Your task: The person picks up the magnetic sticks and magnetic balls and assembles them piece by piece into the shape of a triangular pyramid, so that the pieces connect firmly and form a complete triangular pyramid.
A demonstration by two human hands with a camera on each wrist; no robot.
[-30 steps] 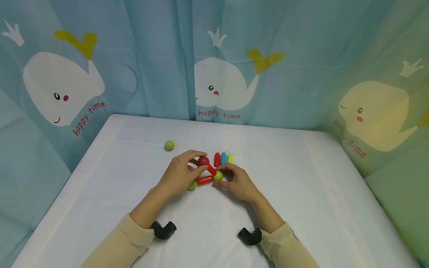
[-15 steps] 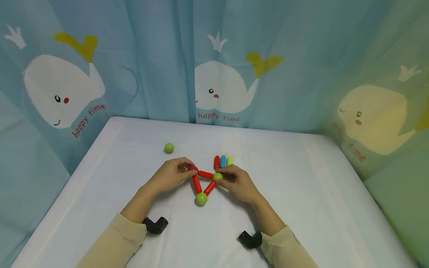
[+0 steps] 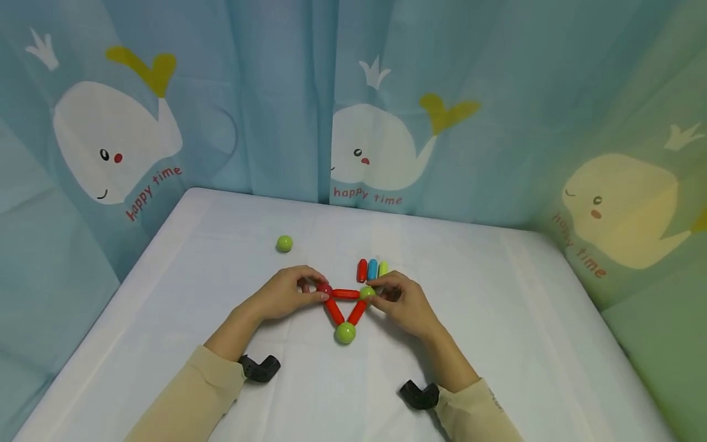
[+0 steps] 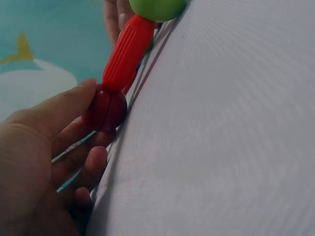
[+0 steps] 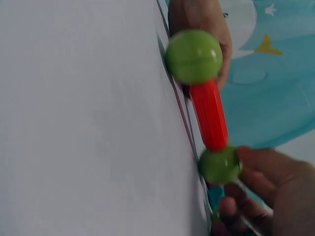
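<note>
A triangle of three red rods and three balls lies on the white table, one green corner ball (image 3: 345,333) pointing toward me. My left hand (image 3: 287,293) pinches the dark red ball (image 4: 107,110) at the far left corner between thumb and fingers. At the far right corner, my right hand (image 3: 405,302) pinches the other green ball (image 5: 220,164). Between the two held balls runs one red rod (image 3: 346,294). A second red rod (image 4: 129,53) joins the dark red ball to the near ball, and a third red rod (image 5: 209,115) joins the two green balls.
Just behind my right fingers lie a loose red rod (image 3: 361,270), a blue rod (image 3: 372,270) and a yellow-green rod (image 3: 383,268), side by side. A loose green ball (image 3: 284,244) sits farther back on the left. A whale-print curtain (image 3: 287,123) hangs behind the table (image 3: 497,294).
The triangle has turned and flattened out, its near green ball swinging toward me and rightward. My left hand, on the red ball, came lower. My right hand stays at its green ball.
</note>
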